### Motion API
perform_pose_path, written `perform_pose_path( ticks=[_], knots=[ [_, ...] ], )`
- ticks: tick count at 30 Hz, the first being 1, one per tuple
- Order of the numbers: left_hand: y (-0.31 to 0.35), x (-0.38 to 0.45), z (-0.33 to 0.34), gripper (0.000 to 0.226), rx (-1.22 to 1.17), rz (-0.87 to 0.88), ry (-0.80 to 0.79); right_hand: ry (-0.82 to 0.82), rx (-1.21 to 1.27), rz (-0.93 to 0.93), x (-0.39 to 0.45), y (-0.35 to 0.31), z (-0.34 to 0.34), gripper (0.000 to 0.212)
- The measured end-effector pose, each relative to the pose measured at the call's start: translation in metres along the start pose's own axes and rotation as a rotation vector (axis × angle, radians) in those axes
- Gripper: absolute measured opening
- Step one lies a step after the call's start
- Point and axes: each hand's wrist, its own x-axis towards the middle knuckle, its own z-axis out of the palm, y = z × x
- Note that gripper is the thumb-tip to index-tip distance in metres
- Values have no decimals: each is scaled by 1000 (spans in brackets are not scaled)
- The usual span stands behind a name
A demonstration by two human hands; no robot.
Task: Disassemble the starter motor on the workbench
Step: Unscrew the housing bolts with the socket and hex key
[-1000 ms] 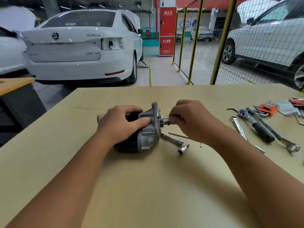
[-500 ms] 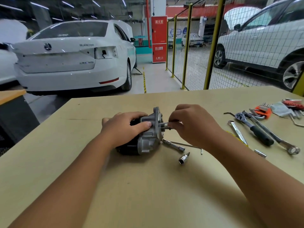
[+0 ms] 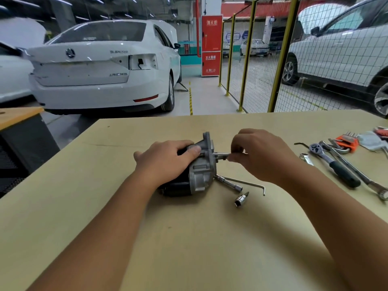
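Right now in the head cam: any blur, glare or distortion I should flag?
Head view: strong wide-angle bend, fence posts lean and the workbench edge bows. Light is soft and overhead, with faint shadows under the starter motor and both forearms. White car is washed out and slightly soft. Left hand and right hand look sharp, without glare.

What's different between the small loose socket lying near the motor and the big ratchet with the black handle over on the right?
The loose socket is short and stubby, all shiny metal; the ratchet is long, with a black grip and a round metal head. The socket lies alone close to the starter motor; the ratchet sits further right among other tools, beside a wrench. Both lie flat on the workbench, untouched by either hand.
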Motion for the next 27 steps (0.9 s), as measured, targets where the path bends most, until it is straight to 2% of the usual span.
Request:
perform_pose_path(
  ticks=[3, 5, 9, 12, 16, 27],
  knots=[
    [1, 0, 1, 65, 13, -9, 10, -30, 199, -29, -2, 3, -3, 14],
    [-1, 0, 1, 69, 8, -9, 6, 7, 245, -51, -3, 3, -3, 14],
    [-4, 0, 0, 63, -18, -2, 20, 17, 240, -43, -2, 4, -1, 16],
    [-3, 0, -2, 66, -50, -1, 13, -6, 228, -42, -2, 5, 1, 18],
    [-5, -1, -4, 66, -94, 3, 9, 43, 161, -42, -3, 5, 0, 16],
    [-3, -6, 1, 63, -33, 14, 43, 0, 223, -54, -3, 5, -4, 15]
  ],
)
